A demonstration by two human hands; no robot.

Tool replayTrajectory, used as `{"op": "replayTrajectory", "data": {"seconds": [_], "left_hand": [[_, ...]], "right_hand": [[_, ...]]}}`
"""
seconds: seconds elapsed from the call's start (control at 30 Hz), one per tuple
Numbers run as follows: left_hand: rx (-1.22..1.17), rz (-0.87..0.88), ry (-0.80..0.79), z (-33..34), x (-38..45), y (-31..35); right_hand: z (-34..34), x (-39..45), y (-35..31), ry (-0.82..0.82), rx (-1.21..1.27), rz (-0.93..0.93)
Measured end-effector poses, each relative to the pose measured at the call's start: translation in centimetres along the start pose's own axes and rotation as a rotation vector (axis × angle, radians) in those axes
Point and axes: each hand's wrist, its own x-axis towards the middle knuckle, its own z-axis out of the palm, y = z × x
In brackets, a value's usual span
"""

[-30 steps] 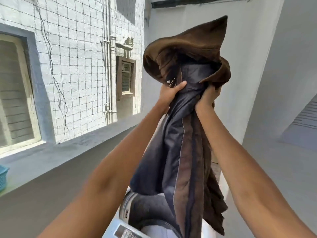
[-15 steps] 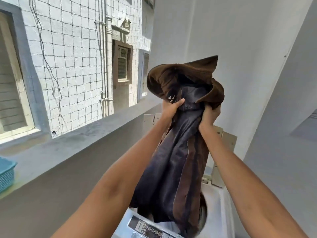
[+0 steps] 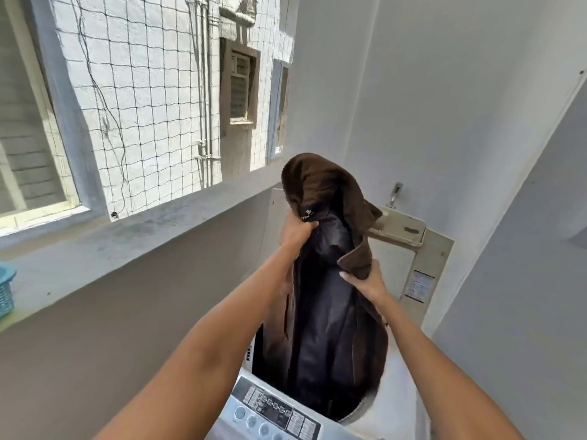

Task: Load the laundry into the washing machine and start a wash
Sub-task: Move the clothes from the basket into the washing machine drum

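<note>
I held one brown garment, a jacket-like piece with a dark shiny lining, bunched upright over the open tub of the one top-loading washing machine. Its lower end already hung down inside the round opening, while its upper folds stood above my two hands. My left hand gripped it high up, fingers curled just under a small pale label. My right hand sat lower, pinching a brown flap at the garment's right edge.

At the machine's near edge lay one control panel with a row of round buttons, four of them in sight, and printed labels. The lid stood raised at the back edge, carrying one sticker. One tap stuck out of the wall behind it.

To the left ran a grey ledge, and at its far left end I could see part of one blue basket. Beyond the ledge hung a mesh netting before a neighbouring white wall with three windows.
</note>
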Motion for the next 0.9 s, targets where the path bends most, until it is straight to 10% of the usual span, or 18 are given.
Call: {"op": "replayTrajectory", "data": {"seconds": [0.27,0.4,0.6,0.73,0.9], "left_hand": [[0.084,-0.081,-0.101,0.2,-2.3,-5.1],[0.033,-0.057,-0.198,0.2,-2.8,-5.9],[0.291,-0.110,-0.697,-1.6,-2.5,-3.8],[0.222,-0.122,-0.563,-3.3,-2.2,-3.5],[0.365,-0.070,0.085,-0.9,-2.4,-5.4]], "right_hand": [[-2.2,-1.2,5.6,-0.500,-0.027,0.182],[-1.9,-0.7,5.8,-0.098,0.221,0.265],[-2.4,2.4,2.8,-0.194,-0.179,-0.031],[-4.9,4.5,1.5,0.040,-0.592,-0.052],[-4.9,3.9,2.4,0.171,-0.656,-0.041]]}}
